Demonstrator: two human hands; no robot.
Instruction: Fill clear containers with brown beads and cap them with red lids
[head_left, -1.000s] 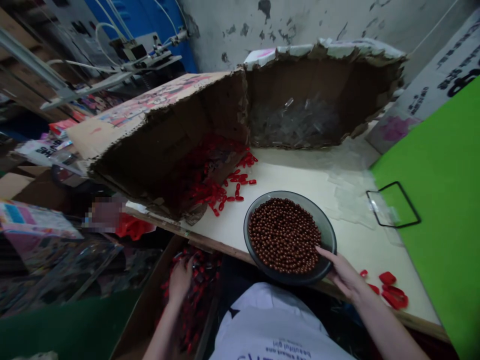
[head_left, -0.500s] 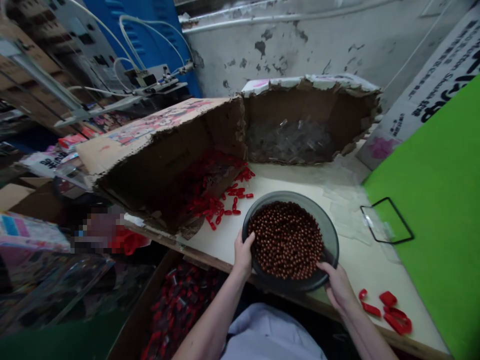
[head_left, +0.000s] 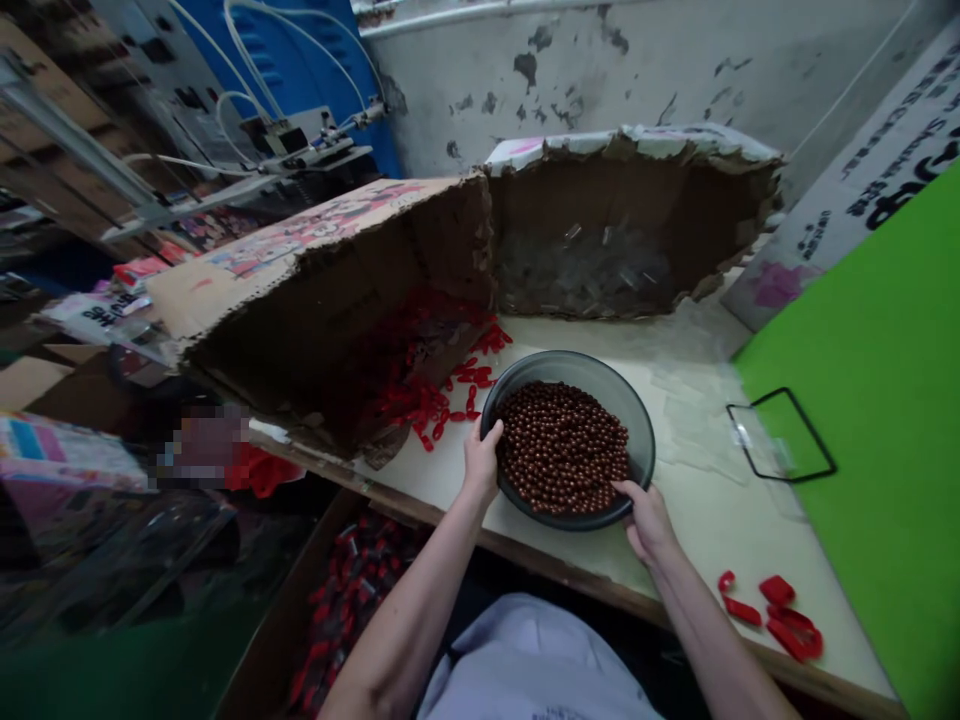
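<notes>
Between my two hands is a round dark grey basin [head_left: 640,425], partly filled with small shiny brown beads [head_left: 562,450]. My left hand [head_left: 481,462] grips its left rim, thumb over the edge and fingers hidden beneath. On the lower right rim, my right hand [head_left: 646,520] is closed the same way, its thumb reaching inside by the beads. The basin is over the front part of the pale tabletop [head_left: 697,520]; I cannot tell whether it rests there. Small red plastic pieces [head_left: 431,405] lie scattered to its left.
A cut-open carton [head_left: 337,290] holds more red pieces; another carton [head_left: 637,190] behind holds clear plastic pieces. Larger red parts [head_left: 795,630] lie at front right, beside a green panel [head_left: 885,420] with a black wire frame [head_left: 780,435]. Below left stands a box of red-and-dark pieces [head_left: 352,590].
Both hands have moved the basin forward, away from my body and slightly left, farther over the tabletop. The beads have shifted toward the basin's left side.
</notes>
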